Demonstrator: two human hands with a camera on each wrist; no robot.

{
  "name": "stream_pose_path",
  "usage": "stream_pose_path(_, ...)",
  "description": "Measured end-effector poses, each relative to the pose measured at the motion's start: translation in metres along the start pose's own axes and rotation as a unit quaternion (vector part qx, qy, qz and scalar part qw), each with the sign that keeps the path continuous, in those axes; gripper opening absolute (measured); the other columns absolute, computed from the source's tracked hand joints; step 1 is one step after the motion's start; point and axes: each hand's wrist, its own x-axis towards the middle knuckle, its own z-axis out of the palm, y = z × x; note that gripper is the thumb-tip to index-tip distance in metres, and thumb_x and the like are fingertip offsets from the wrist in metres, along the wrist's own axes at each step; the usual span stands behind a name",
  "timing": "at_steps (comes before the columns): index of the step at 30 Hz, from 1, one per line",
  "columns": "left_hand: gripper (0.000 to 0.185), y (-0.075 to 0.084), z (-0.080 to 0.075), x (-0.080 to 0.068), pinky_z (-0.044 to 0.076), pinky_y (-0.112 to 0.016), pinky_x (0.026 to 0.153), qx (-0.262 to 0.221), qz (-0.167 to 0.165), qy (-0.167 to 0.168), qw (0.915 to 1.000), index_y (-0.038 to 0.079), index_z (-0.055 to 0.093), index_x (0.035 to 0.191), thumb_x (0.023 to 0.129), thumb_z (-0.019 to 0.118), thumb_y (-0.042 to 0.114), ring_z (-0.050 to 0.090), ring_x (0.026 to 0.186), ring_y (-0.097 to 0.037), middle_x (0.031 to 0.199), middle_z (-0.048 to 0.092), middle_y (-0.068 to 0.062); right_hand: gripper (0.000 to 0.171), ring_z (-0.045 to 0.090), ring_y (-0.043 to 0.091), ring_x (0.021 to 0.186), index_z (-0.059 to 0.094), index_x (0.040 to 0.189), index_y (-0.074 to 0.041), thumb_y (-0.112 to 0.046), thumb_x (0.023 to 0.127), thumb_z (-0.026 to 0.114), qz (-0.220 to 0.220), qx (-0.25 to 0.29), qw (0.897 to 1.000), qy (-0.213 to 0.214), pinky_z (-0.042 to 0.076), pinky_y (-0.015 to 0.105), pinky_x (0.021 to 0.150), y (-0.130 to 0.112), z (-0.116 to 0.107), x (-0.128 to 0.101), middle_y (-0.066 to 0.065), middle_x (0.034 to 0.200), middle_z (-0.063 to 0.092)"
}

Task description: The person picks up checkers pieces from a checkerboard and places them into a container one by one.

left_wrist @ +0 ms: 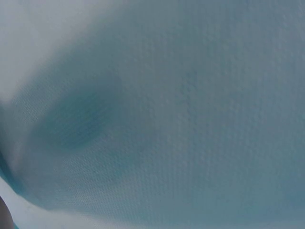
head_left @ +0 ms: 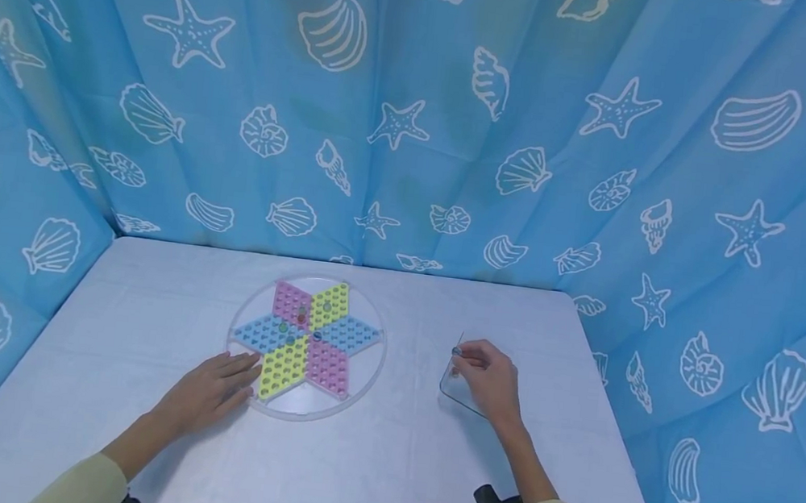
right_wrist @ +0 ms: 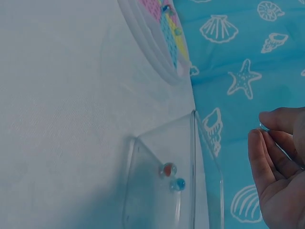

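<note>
Your left hand (head_left: 210,391) lies flat and relaxed on the bench (head_left: 383,460), fingertips touching the rim of the Chinese checkers board (head_left: 306,347); your right hand (head_left: 486,377) hovers over the clear plastic tray (right_wrist: 162,191), fingers curled and pinching a small marble (head_left: 457,351); a red marble (right_wrist: 167,169) and a blue marble (right_wrist: 178,184) lie touching in the tray; loosen that pinch and the marble could, I judge, roll off the bench; nudging the board could unseat the marbles on it.

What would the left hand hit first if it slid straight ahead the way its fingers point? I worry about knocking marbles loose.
The left hand lies flat with its fingertips at the round game board. Sliding on, it would likely meet the clear rim first, then the yellow section.
</note>
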Motion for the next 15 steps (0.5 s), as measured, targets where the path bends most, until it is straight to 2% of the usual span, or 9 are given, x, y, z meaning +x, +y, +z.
stream_pose_path(5,0.045,-0.001,0.0,0.0,0.031,-0.051,0.116,0.0,-0.003,-0.003,1.0,0.006,0.06,0.137,0.101,0.055,0.032,0.047,0.135,-0.031,0.148,0.051,-0.011,0.017,0.07,0.024,0.096,0.072,0.106,-0.007,-0.012,0.09,0.075,0.02,-0.022,1.0,0.004,0.059,0.041,0.087,0.012,-0.002,0.002,0.007,0.1,0.073)
stream_pose_path(15,0.043,-0.002,0.001,0.0,0.031,-0.05,0.116,-0.002,0.003,0.001,1.0,0.006,0.06,0.136,0.101,0.056,0.031,0.048,0.134,-0.031,0.147,0.052,-0.01,0.02,0.069,0.029,0.095,0.07,0.107,0.001,-0.008,0.089,0.074,0.045,-0.051,0.998,0.0,0.058,0.043,0.087,0.033,-0.003,0.006,0.012,0.099,0.072)
